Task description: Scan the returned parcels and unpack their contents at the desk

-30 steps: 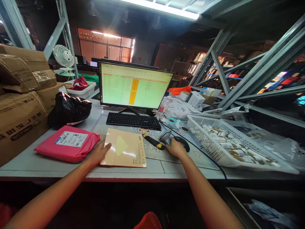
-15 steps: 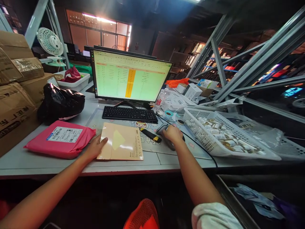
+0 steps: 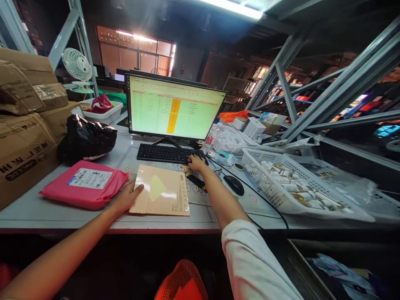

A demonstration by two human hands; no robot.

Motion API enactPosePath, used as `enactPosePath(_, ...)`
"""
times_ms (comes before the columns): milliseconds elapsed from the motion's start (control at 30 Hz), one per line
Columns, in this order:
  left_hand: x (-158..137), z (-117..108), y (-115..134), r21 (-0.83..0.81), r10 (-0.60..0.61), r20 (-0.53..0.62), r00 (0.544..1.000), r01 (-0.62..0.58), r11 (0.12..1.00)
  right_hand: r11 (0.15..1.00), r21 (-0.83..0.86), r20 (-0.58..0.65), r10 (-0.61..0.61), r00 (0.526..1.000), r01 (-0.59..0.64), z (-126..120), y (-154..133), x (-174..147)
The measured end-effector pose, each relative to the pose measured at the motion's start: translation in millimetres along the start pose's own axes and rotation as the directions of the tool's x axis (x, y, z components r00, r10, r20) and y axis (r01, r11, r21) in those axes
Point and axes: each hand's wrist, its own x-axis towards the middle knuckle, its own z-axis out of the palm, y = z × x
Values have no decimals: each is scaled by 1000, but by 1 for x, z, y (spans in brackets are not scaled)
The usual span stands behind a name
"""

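My left hand [image 3: 128,196] is closed on the left edge of a flat beige package [image 3: 170,200], thumb on top, the fingers hidden beneath. The package lies at the front of the desk and bears a pale yellow patch. My right hand [image 3: 196,163] rests on the right end of the black keyboard [image 3: 162,153], fingers bent and somewhat apart, holding nothing. Under my right forearm lies a black and yellow box cutter [image 3: 196,181], partly covered. A black mouse [image 3: 233,185] sits right of that arm. Behind the keyboard stands a monitor [image 3: 156,108] with a spreadsheet on screen.
A pink parcel [image 3: 84,184] with a white label and a black plastic bag [image 3: 87,137] lie left, beside stacked cardboard boxes [image 3: 25,146]. At right stands a white basket [image 3: 265,183] of small bottles. A cable [image 3: 259,187] crosses the desk. An orange mesh basket [image 3: 184,279] is below.
My right hand has left the mouse and moved left and forward onto the keyboard. My left hand still holds the package. The camera view has shifted slightly.
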Motion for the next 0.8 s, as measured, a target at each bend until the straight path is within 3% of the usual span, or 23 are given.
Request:
enactPosePath(100, 0, 1, 1, 71, 54, 11, 999, -54, 996, 1000, -17, -42, 21, 999, -22, -19, 6, -12)
enactPosePath(233, -1, 3, 4, 72, 63, 8, 998, -63, 995, 994, -42, -118, 94, 989, -100, -35, 37, -62)
enactPosePath(333, -2, 7, 7, 58, 43, -9, 999, -42, 997, 959, -77, -131, 261, 956, -272, -27, 69, -108)
enactPosePath(467, -3, 10, 9, 55, 33, 0, 999, -33, 998, 916, -112, 27, 390, 920, -385, 0, 89, -145)
enactPosePath(533, -4, 10, 9, 80, 36, 6, 999, -37, 996, 916, -122, 69, 391, 918, -381, 11, 86, -150)
enactPosePath(633, -5, 10, 9, 119, 43, 16, 999, -45, 992, 921, -99, 38, 382, 923, -377, 18, 79, -145)
enactPosePath(800, -6, 8, 9, 164, 70, 32, 997, -74, 984, 908, 116, 89, 394, 915, -403, -8, 81, -131)
